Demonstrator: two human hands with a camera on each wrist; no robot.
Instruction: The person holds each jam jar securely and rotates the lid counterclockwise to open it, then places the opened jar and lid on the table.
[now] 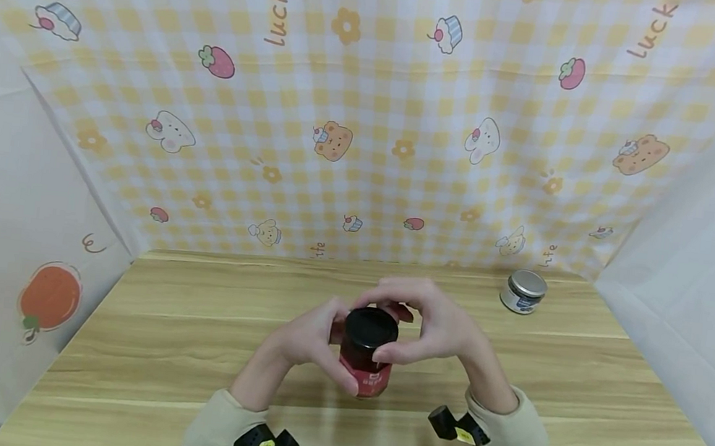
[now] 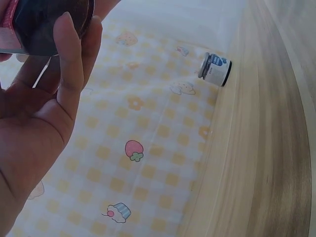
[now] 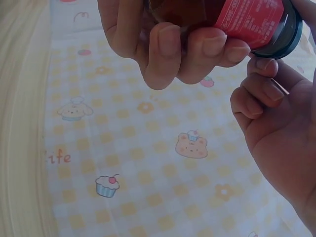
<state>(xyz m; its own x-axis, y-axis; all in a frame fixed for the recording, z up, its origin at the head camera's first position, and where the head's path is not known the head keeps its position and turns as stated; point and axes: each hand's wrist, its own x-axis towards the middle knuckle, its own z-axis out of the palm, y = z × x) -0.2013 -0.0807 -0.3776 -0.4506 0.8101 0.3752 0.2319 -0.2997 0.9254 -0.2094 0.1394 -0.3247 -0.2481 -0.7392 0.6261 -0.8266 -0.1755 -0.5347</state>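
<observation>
A glass jar (image 1: 371,382) with a red label and dark contents is held above the table in the middle of the head view. My left hand (image 1: 314,338) grips its body, thumb along the near side; in the right wrist view the left fingers (image 3: 165,52) wrap round the glass. The black lid (image 1: 371,326) sits on top of the jar. Across it, my right hand (image 1: 437,326) pinches the lid's edge, thumb on the near side and fingers at the far side. The right palm (image 3: 291,133) stays off the glass.
A small jar (image 1: 523,293) with a silver lid and a white and blue label stands at the back right of the wooden table (image 1: 204,309). Behind rises a yellow checked cloth (image 1: 369,108); white sheets (image 1: 6,142) flank both sides.
</observation>
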